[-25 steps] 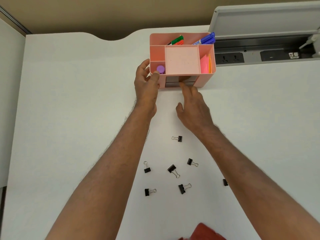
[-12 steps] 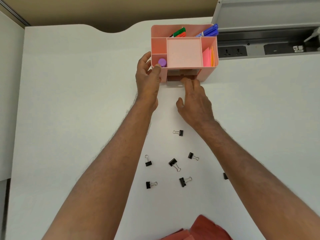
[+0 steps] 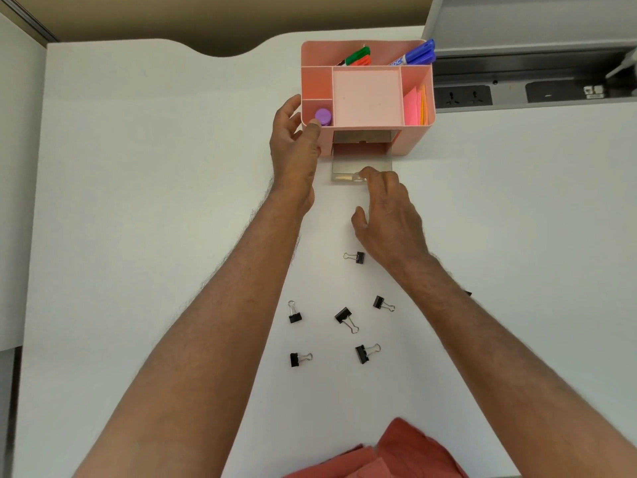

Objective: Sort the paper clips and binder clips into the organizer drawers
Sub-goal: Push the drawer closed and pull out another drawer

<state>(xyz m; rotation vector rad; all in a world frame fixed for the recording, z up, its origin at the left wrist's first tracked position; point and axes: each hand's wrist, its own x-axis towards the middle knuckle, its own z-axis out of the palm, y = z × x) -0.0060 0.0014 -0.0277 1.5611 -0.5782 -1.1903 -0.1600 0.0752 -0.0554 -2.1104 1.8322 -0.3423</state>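
A pink desk organizer (image 3: 415,139) stands at the far middle of the white desk (image 3: 138,201). My left hand (image 3: 294,150) grips its left front corner. A clear drawer (image 3: 358,165) sticks out of the organizer's front, and it looks empty. My right hand (image 3: 389,215) pinches the drawer's front handle. Several black binder clips lie loose nearer to me, among them one (image 3: 355,257) by my right wrist, one (image 3: 295,313) on the left and one (image 3: 345,318) in the middle. No paper clips are visible.
The organizer's top holds markers (image 3: 415,55), a purple cap (image 3: 323,116) and pink and orange sticky notes (image 3: 415,106). A grey power socket strip (image 3: 462,97) runs along the far right. Red cloth (image 3: 396,450) shows at the near edge.
My right hand has pulled the lower drawer out toward me. My left hand has stayed on the organizer's corner.
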